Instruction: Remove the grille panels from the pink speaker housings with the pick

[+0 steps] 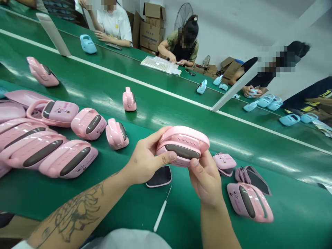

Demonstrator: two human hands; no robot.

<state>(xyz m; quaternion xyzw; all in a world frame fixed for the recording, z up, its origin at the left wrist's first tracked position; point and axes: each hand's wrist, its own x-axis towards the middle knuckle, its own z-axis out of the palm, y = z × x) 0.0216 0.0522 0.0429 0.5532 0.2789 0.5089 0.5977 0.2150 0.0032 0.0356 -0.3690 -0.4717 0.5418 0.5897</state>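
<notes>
On the left side of the green table [293,193], many pink speakers [70,160] lie close together, each with a dark oval part on the front. The person's left hand [146,155] comes from a tattooed forearm [75,214] and holds one pink speaker [183,145] in the air above the table, near the middle of the view. Its fingers [153,136] are clamped on the left end of this speaker, and the right hand [204,178] is clamped on it from below. Under the hands lie a black pad [158,176] and a thin white pick [161,211]. To the right are a small pink panel [224,164], some dark-faced covers [251,180] and another pink speaker [249,202]. Far behind them stand light blue speakers [267,102].
</notes>
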